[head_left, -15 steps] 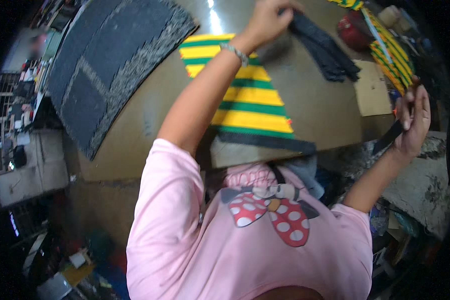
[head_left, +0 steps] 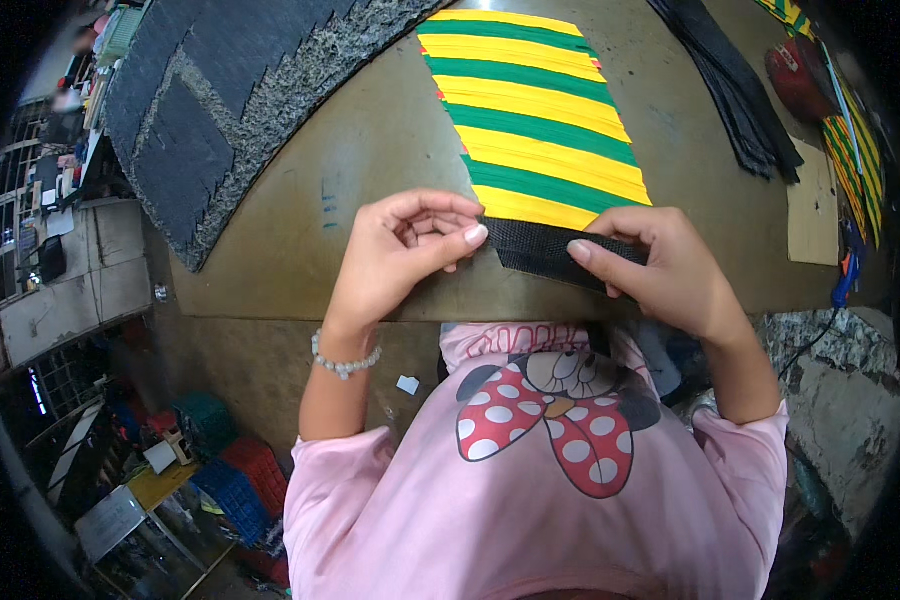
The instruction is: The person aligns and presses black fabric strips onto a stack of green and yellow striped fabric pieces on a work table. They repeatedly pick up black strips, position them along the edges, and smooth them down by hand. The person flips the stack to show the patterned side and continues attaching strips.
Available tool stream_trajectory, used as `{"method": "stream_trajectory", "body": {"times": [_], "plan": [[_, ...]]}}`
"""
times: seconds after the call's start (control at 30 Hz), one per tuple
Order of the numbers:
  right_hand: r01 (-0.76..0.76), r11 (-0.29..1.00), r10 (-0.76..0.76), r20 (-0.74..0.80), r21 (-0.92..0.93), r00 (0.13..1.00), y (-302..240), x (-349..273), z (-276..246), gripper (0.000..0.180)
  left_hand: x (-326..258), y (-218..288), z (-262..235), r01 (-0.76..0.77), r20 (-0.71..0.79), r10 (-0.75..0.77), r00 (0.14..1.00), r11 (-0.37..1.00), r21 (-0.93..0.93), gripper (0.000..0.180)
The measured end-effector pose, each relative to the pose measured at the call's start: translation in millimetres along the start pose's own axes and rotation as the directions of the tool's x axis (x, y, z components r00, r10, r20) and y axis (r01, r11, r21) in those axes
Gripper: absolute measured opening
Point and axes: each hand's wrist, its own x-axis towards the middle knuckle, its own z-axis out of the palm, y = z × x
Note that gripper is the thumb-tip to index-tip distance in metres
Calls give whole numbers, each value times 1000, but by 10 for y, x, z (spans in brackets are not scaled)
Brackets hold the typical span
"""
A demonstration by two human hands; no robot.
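A panel of yellow and green stripes (head_left: 545,110) lies on the brown table in front of me. Along its near edge runs a wide black woven strip (head_left: 540,250). At the strip's left end, my left hand (head_left: 405,250) is closed, thumb and forefinger pinching its corner. My right hand (head_left: 670,265) grips the same strip further right, the thumb on top and the fingers partly hidden. Small red bits show along the panel's side edges.
A large dark slab with a rough border (head_left: 220,110) covers the table's far left. Black strips (head_left: 735,90) lie at the far right, near a red round object (head_left: 800,78), a tan card (head_left: 813,205), more striped material (head_left: 863,170) and a blue corded tool (head_left: 848,268).
My left hand has come back from the far black strips to the panel's near left corner. My right hand has moved in from the far right, bringing a black strip to the panel's near edge.
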Motion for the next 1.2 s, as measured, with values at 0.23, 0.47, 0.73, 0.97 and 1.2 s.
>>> {"method": "stream_trajectory", "body": {"times": [0.23, 0.47, 0.73, 0.97, 1.2], "plan": [[-135, 991, 136, -69, 18, 988, 40, 39, -133, 25, 90, -250, 12, 20, -60, -25, 998, 996, -87, 25], [-236, 968, 235, 28, 88, 972, 11, 130, -66, 23, 29, -167, 26, 159, -123, -149, 981, 985, 71, 18], [-170, 974, 139, -195, -150, 971, 171, 133, -111, 22, 166, -247, -59, 61, -368, 74, 927, 937, 343, 17], [-214, 975, 190, -272, -62, 943, 335, 157, -141, 19, 327, -217, -13, -4, -259, 167, 951, 848, 531, 15], [-231, 962, 184, -279, -144, 942, 371, 164, -146, 21, 362, -230, 17, -27, -248, 218, 944, 799, 600, 15]]}}
